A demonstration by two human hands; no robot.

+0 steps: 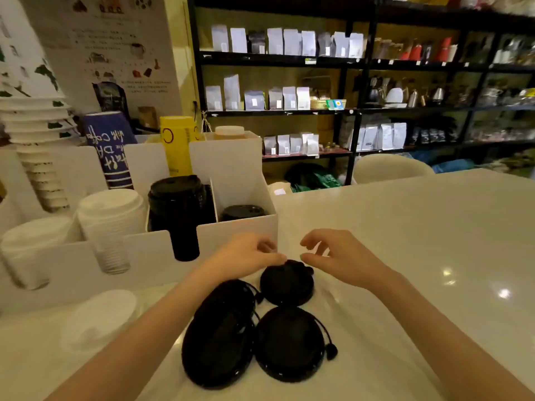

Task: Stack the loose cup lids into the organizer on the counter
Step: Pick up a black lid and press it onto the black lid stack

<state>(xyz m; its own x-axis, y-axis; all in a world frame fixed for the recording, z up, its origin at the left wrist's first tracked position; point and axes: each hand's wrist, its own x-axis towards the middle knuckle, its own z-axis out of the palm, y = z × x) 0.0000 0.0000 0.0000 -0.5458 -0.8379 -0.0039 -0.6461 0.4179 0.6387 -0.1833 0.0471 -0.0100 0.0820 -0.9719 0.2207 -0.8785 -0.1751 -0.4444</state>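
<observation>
over the far lid point(286, 283), both hands' fingers point(308, 257) spread

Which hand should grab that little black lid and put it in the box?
Probably the left hand: its thumb looks to be touching the far black lid, and the white organizer with stacked black lids sits on its side. The right hand hovers open.

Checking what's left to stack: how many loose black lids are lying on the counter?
3: far lid below both hands' fingertips, near-left lid, near-right lid. The near-left one may be several.
</observation>
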